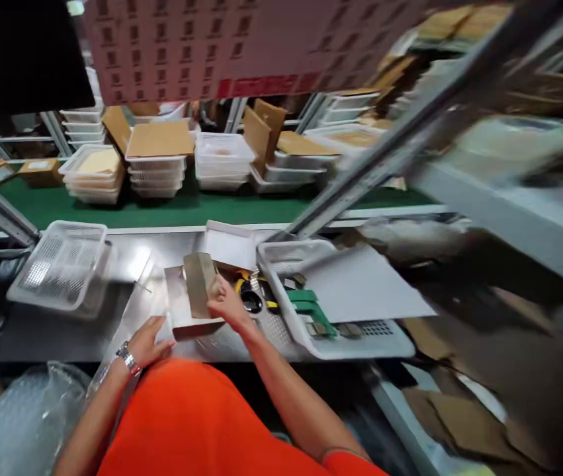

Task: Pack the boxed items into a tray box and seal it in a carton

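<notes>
While our right hand (229, 307) grasps the grey-brown panel (196, 284) by its right edge, thumb and fingers closed on it, we see it raised over the open carton (196, 329), which lies on the metal bench (125, 254) in front of us, left of the white tray (385, 347). Whether the panel is loose or a flap of the carton, we cannot tell. Our left hand (149, 344) is at the carton's near left corner, fingers loosely bent; we cannot tell whether they grip. We judge the panel light and fairly stiff, like card, dry rather than slippery, and apt to crease if squeezed midway; we would hold it by an edge and steady the carton near a corner.
</notes>
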Demonstrator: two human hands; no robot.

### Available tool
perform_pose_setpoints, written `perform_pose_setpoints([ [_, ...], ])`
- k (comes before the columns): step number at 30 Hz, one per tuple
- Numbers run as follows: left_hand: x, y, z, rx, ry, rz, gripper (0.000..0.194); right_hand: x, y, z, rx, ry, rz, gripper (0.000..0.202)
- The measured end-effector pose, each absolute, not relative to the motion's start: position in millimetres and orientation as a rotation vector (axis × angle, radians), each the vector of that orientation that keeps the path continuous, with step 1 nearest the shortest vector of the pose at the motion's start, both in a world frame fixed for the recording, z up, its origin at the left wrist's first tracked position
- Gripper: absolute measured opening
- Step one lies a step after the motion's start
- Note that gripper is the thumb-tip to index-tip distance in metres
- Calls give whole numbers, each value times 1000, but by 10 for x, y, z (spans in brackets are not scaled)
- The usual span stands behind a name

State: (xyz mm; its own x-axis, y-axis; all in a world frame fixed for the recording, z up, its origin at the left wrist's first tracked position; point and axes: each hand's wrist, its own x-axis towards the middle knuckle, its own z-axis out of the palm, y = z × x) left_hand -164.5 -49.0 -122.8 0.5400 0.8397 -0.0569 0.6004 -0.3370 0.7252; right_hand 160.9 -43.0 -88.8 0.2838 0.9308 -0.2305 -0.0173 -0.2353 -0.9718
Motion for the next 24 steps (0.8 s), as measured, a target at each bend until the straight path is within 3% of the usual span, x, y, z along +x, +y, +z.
perform_pose_setpoints([
  [4,-2214,-1252,-1467,1849,1501,705,49,1658,-464,-1022,-1382,-709,1243,100],
  [7,-2659,-1747,-1742,1729,1901,723,59,1466,-490,-1033,-1246,-635,1393,94],
  [11,-2863,-2100,-2194,1723,2028,467,82,938,-408,-1038,-1155,-585,1650,83],
  [14,-2816,-2136,-2352,1675,2088,450,71,506,-307,-1106,-1159,-592,1745,76],
  [19,-3122,-2087,-2123,1378,2075,749,41,66,-264,-1220,-1220,-661,1754,62],
  [21,-3406,-2091,-1933,1187,2020,837,44,-30,-270,-1234,-1244,-664,1709,54],
  [24,-3824,-2067,-1643,995,1963,805,51,-168,-259,-1249,-1233,-655,1660,61],
])
